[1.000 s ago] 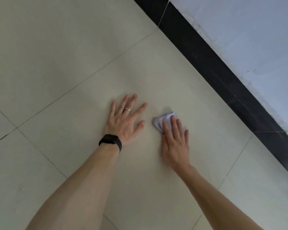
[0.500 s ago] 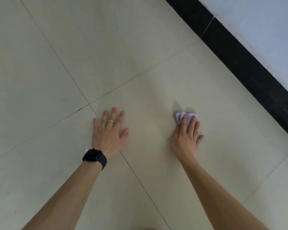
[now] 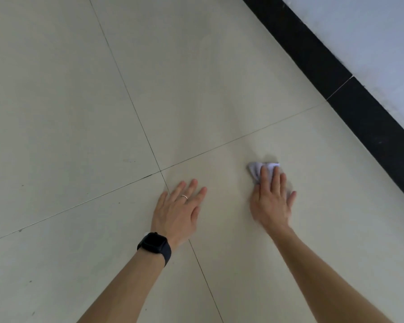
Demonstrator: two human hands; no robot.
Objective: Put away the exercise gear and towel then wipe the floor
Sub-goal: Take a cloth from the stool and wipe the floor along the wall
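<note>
The left hand (image 3: pixel 177 210) lies flat on the pale square-tiled floor (image 3: pixel 79 101), just near where four tiles meet. To its right, the right hand (image 3: pixel 269 201) lies flat on the small crumpled white cloth (image 3: pixel 257 170). Behind both, the long black baseboard strip (image 3: pixel 336 73) sits under the pale painted wall (image 3: pixel 371 31)

Both arms reach forward, hands palm down.
Left hand (image 3: pixel 179 209) lies flat, fingers straight and slightly spread; right hand (image 3: pixel 271 201), a little blurred, is flat too, fingers straight and close together, pressing on a cloth (image 3: pixel 254 170).
</note>
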